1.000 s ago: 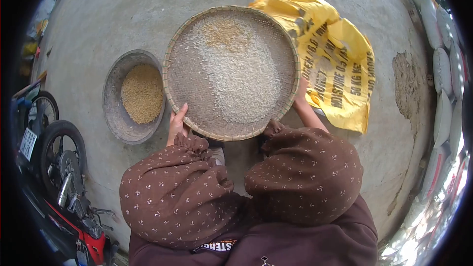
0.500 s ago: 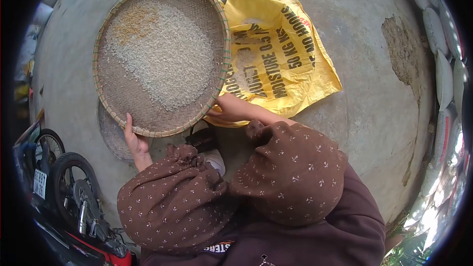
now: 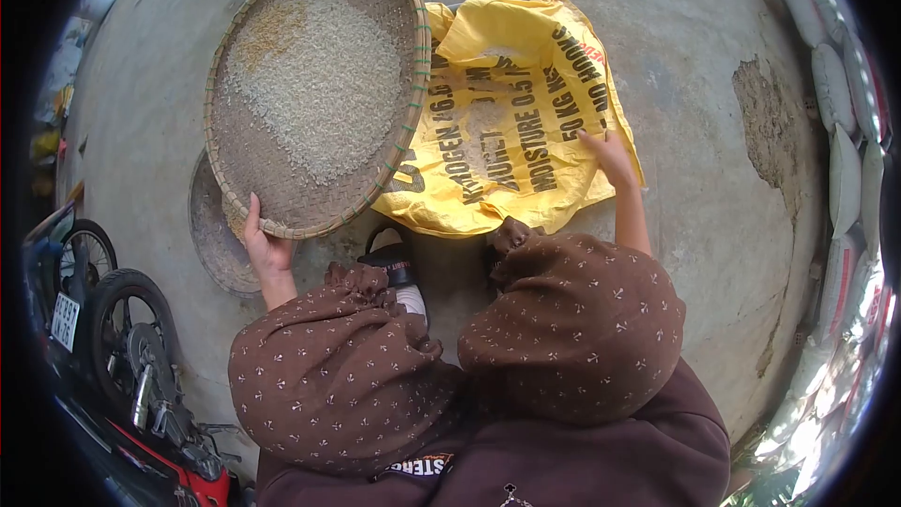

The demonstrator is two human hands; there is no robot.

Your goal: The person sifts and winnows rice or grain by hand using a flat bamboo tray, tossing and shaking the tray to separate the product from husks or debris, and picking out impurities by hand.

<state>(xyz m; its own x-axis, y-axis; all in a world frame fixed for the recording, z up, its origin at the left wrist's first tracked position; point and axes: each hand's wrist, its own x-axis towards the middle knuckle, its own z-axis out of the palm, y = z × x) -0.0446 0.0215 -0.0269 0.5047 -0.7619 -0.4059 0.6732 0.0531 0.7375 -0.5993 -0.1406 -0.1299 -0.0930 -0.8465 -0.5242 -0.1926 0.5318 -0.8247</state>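
A round woven bamboo winnowing tray (image 3: 324, 202) tilts at the upper left. White rice grains (image 3: 324, 84) are spread over it, with a yellowish-brown patch of husks or unhulled grains (image 3: 267, 33) near its far left side. My left hand (image 3: 267, 246) grips the tray's near rim, thumb up over the edge. Beneath and right of the tray lies a yellow printed sack (image 3: 450, 211), spread flat on the floor with a thin scatter of pale grains or dust. My right hand (image 3: 612, 160) is over the sack's right side, thumb and fingers apart, apparently touching it.
A second round tray (image 3: 205, 216) with some grains rests on the floor, partly under the raised one. A motorbike (image 3: 141, 347) stands at lower left. Stacked white sacks (image 3: 845, 169) line the right side. The concrete floor has a rough broken patch (image 3: 765, 108).
My right hand has left the tray's rim and moved right to the yellow sack. The tray, now in my left hand alone, has shifted slightly up and right and tilted more.
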